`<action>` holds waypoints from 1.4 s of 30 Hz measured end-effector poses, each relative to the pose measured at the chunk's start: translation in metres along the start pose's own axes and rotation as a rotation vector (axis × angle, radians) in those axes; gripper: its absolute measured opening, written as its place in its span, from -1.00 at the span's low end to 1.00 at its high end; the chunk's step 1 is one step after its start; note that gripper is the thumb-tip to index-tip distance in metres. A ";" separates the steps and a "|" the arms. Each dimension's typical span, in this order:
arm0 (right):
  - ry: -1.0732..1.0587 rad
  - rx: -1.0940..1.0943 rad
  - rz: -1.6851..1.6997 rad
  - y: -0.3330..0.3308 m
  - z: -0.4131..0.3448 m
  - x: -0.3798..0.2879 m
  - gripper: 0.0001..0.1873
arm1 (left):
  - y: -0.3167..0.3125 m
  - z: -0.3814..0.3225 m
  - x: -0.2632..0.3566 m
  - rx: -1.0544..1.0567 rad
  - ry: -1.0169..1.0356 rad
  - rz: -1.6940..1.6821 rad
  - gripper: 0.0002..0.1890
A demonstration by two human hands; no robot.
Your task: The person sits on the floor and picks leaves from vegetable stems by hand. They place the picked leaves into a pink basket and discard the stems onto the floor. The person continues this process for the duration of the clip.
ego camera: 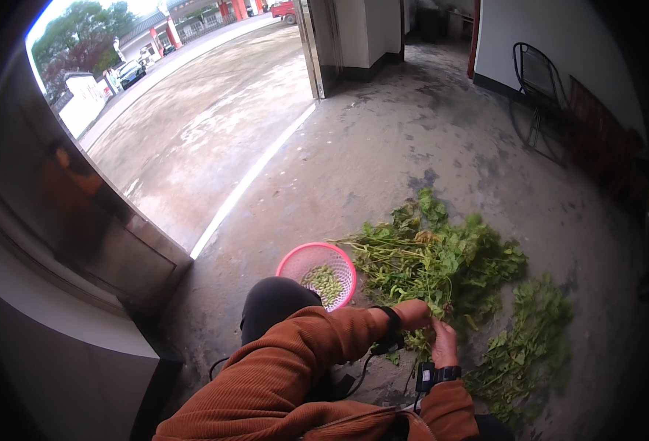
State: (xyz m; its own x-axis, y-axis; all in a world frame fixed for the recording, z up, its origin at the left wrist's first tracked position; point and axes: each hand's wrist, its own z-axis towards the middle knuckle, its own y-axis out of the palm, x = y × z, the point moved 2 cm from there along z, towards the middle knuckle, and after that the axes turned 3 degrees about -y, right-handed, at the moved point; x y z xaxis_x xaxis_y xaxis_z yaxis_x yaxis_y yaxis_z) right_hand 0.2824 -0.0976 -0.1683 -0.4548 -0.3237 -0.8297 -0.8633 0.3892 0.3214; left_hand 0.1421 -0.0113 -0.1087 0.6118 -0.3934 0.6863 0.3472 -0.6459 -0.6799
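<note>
My left hand [414, 315] reaches across to the near edge of a heap of leafy bean plants [429, 256]. Its fingers are closed on a plant stem, though the wrist and back of the hand partly hide the grip. Just below it, my right hand [444, 343] points upward, fingers pinched at the same plant and almost touching the left. Left of the heap stands a pink-rimmed plastic basket [297, 258] with a white mesh wall. Green pods [325, 284] lie in its bottom.
A second pile of leafy plants [522, 342] lies on the concrete floor [357, 165] at right. My bent knee [280, 306] is beside the basket. Black cables [363, 377] run by my wrists. A metal door [82, 204] stands at left, a chair [539, 82] by the far wall.
</note>
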 end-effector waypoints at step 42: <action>-0.123 -0.063 -0.086 -0.006 -0.006 -0.017 -0.97 | -0.003 -0.008 -0.010 -0.337 -0.186 -0.577 -0.64</action>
State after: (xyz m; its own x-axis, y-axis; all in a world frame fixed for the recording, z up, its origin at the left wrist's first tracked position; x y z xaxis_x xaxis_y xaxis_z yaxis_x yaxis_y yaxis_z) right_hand 0.2939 -0.0991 -0.1533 -0.3518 -0.2439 -0.9037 -0.9117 0.3082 0.2718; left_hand 0.1294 -0.0104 -0.1111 0.5182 0.1734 0.8375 0.4324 -0.8980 -0.0816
